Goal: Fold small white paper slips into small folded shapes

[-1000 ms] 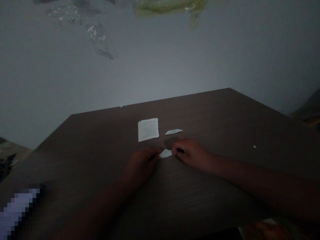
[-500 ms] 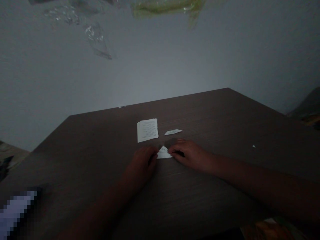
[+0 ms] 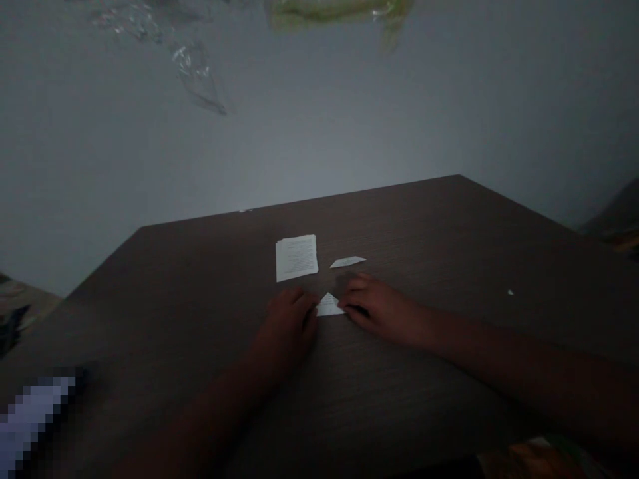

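Head view, dim light. Left hand (image 3: 289,322) and right hand (image 3: 382,307) rest on the desk (image 3: 449,239), each grip narrow, fingertips pinning opposite ends of a small paper triangle (image 3: 329,305). Just beyond lie a printed sheet (image 3: 296,257) and a paper scrap (image 3: 348,261).

Dark wood-grain tabletop (image 3: 449,219). A square printed paper (image 3: 296,257) lies flat near the middle, with a thin paper scrap (image 3: 348,262) just to its right, not touching. Tiny white speck (image 3: 510,292) far right. Grey wall (image 3: 319,146) behind. Clear plastic (image 3: 197,73) and a greenish bag (image 3: 334,10) at the top.
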`<control>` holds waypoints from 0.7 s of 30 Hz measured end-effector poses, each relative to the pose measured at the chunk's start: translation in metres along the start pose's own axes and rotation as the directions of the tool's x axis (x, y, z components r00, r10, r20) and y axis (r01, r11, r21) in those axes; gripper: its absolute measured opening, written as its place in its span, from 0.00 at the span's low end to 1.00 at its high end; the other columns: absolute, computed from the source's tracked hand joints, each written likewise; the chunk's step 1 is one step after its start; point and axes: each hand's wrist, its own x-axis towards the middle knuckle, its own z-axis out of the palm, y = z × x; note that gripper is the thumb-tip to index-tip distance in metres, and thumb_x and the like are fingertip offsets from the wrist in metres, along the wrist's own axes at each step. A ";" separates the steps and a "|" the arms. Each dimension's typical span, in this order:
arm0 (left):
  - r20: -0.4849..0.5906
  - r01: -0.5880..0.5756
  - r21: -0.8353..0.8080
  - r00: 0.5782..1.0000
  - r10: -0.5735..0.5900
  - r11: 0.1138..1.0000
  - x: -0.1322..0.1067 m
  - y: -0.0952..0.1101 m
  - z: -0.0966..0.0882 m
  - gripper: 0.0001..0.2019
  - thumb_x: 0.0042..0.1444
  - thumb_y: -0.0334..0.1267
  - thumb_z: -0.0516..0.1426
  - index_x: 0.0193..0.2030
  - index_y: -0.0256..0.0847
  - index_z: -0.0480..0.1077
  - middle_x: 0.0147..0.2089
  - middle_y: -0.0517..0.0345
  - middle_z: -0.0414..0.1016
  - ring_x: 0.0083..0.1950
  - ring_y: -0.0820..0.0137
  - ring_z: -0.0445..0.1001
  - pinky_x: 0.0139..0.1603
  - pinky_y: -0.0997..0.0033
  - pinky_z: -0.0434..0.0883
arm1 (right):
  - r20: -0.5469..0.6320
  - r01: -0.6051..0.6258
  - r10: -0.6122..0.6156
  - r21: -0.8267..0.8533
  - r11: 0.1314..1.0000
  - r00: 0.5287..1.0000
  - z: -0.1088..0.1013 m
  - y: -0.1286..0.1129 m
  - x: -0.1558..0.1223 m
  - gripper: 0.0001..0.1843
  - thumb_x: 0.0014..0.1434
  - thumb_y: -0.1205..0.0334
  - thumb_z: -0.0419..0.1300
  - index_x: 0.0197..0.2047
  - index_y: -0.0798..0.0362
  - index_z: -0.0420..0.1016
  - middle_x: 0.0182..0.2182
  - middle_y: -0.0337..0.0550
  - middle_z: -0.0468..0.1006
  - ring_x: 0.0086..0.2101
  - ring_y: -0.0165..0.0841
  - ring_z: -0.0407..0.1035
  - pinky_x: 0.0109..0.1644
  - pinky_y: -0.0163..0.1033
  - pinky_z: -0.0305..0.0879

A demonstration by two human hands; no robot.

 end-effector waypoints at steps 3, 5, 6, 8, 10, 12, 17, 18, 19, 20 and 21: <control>0.007 -0.032 0.035 0.999 0.032 0.999 -0.001 0.001 0.001 0.18 0.77 0.25 0.59 0.63 0.42 0.88 0.61 0.44 0.90 0.63 0.50 0.88 0.68 0.44 0.86 | 0.005 -0.007 0.007 -0.005 1.000 1.000 -0.001 -0.002 -0.001 0.12 0.82 0.70 0.67 0.55 0.51 0.94 0.50 0.51 0.89 0.55 0.46 0.82 0.68 0.55 0.80; 0.025 -0.090 0.060 0.996 0.089 0.994 -0.002 0.003 0.003 0.24 0.76 0.21 0.58 0.68 0.43 0.88 0.66 0.44 0.90 0.68 0.49 0.87 0.71 0.44 0.85 | 0.013 -0.004 0.004 0.009 1.000 1.000 -0.001 -0.003 -0.002 0.11 0.81 0.70 0.67 0.54 0.51 0.93 0.50 0.51 0.89 0.55 0.46 0.82 0.68 0.55 0.81; 0.044 -0.124 0.075 0.992 0.121 0.989 -0.002 0.003 0.004 0.27 0.75 0.19 0.58 0.70 0.45 0.87 0.69 0.45 0.89 0.70 0.50 0.86 0.73 0.44 0.84 | 0.022 0.007 -0.008 0.020 1.000 1.000 -0.001 -0.004 -0.002 0.10 0.81 0.69 0.68 0.54 0.50 0.93 0.49 0.50 0.88 0.54 0.46 0.82 0.68 0.56 0.81; 0.086 -0.171 0.107 0.983 0.162 0.979 -0.003 0.005 0.004 0.28 0.75 0.19 0.58 0.70 0.47 0.88 0.70 0.48 0.89 0.72 0.50 0.86 0.75 0.46 0.83 | 0.045 0.039 -0.041 0.035 0.999 0.998 0.000 -0.005 -0.003 0.10 0.82 0.68 0.68 0.51 0.50 0.93 0.47 0.49 0.88 0.52 0.45 0.82 0.68 0.56 0.81; 0.115 -0.189 0.121 0.978 0.176 0.974 -0.004 0.006 0.004 0.24 0.76 0.21 0.60 0.67 0.48 0.89 0.70 0.50 0.90 0.72 0.51 0.87 0.76 0.48 0.82 | 0.060 0.066 -0.068 0.036 0.997 0.996 0.000 -0.006 -0.003 0.10 0.82 0.69 0.68 0.49 0.50 0.93 0.45 0.47 0.87 0.50 0.44 0.82 0.67 0.55 0.81; 0.124 -0.188 0.109 0.977 0.174 0.976 -0.004 0.008 0.002 0.21 0.78 0.24 0.60 0.65 0.49 0.89 0.70 0.50 0.90 0.71 0.51 0.87 0.76 0.48 0.83 | 0.061 0.066 -0.067 0.027 0.997 0.996 0.000 -0.006 -0.002 0.11 0.82 0.69 0.68 0.48 0.51 0.93 0.45 0.48 0.87 0.49 0.43 0.82 0.65 0.53 0.82; 0.135 -0.150 0.070 0.981 0.140 0.986 -0.004 0.016 -0.005 0.23 0.80 0.23 0.58 0.66 0.48 0.90 0.71 0.49 0.90 0.73 0.48 0.86 0.76 0.43 0.83 | 0.055 0.033 -0.035 0.031 0.999 0.998 -0.004 -0.004 0.002 0.11 0.82 0.71 0.67 0.51 0.52 0.94 0.46 0.49 0.88 0.49 0.43 0.83 0.60 0.51 0.83; 0.146 -0.151 0.076 0.980 0.139 0.986 -0.004 0.018 -0.007 0.24 0.79 0.22 0.57 0.67 0.47 0.90 0.71 0.47 0.90 0.73 0.47 0.86 0.76 0.41 0.83 | 0.056 0.028 -0.030 0.032 0.999 0.998 -0.005 -0.005 0.002 0.11 0.82 0.70 0.67 0.52 0.52 0.94 0.46 0.50 0.88 0.49 0.43 0.83 0.60 0.51 0.83; 0.155 -0.146 0.083 0.979 0.132 0.986 -0.004 0.021 -0.009 0.25 0.80 0.22 0.57 0.69 0.46 0.89 0.72 0.46 0.90 0.74 0.47 0.86 0.77 0.40 0.82 | 0.060 0.022 -0.024 0.033 0.999 0.998 -0.006 -0.005 0.002 0.11 0.82 0.70 0.68 0.52 0.52 0.94 0.46 0.50 0.88 0.49 0.43 0.83 0.61 0.51 0.83; 0.160 -0.144 0.086 0.979 0.129 0.986 -0.004 0.023 -0.010 0.25 0.80 0.22 0.57 0.70 0.46 0.89 0.72 0.45 0.90 0.74 0.47 0.86 0.76 0.40 0.83 | 0.068 0.015 -0.017 0.034 0.999 0.998 -0.007 -0.006 0.002 0.10 0.82 0.69 0.68 0.52 0.53 0.94 0.47 0.50 0.88 0.49 0.43 0.83 0.61 0.51 0.83; 0.168 -0.142 0.089 0.978 0.126 0.986 -0.004 0.024 -0.012 0.25 0.79 0.22 0.58 0.70 0.46 0.89 0.70 0.45 0.91 0.73 0.47 0.86 0.76 0.39 0.83 | 0.078 0.008 -0.011 0.035 0.999 0.997 -0.009 -0.007 0.002 0.09 0.81 0.69 0.69 0.53 0.53 0.94 0.47 0.51 0.88 0.49 0.44 0.83 0.61 0.51 0.83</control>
